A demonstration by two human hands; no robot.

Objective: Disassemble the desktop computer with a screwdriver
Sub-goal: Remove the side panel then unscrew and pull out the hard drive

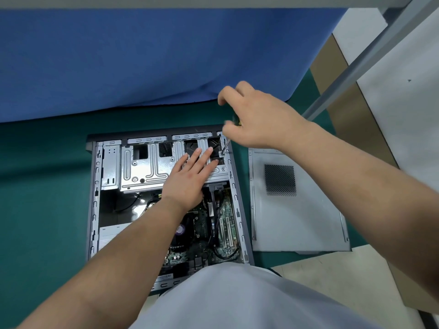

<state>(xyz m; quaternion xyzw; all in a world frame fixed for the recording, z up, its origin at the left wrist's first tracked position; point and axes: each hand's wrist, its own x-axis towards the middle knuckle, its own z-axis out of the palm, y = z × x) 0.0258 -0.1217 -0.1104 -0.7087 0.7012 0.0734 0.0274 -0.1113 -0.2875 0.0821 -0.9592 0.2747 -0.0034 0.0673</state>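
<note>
Left hand (187, 179) lay flat, fingers straight, on drive cage (142, 165) in open case (93, 186). Right hand (256, 119) gripped screwdriver (226, 144), tip at cage corner.

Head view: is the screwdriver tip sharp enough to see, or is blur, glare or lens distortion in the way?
Head view: the screwdriver shaft is slightly soft but its tip reads against the drive cage; the right hand hides the handle; mild glare on the cage metal; wide-angle bending curves the blue cloth edge; the left hand is sharp.
</note>
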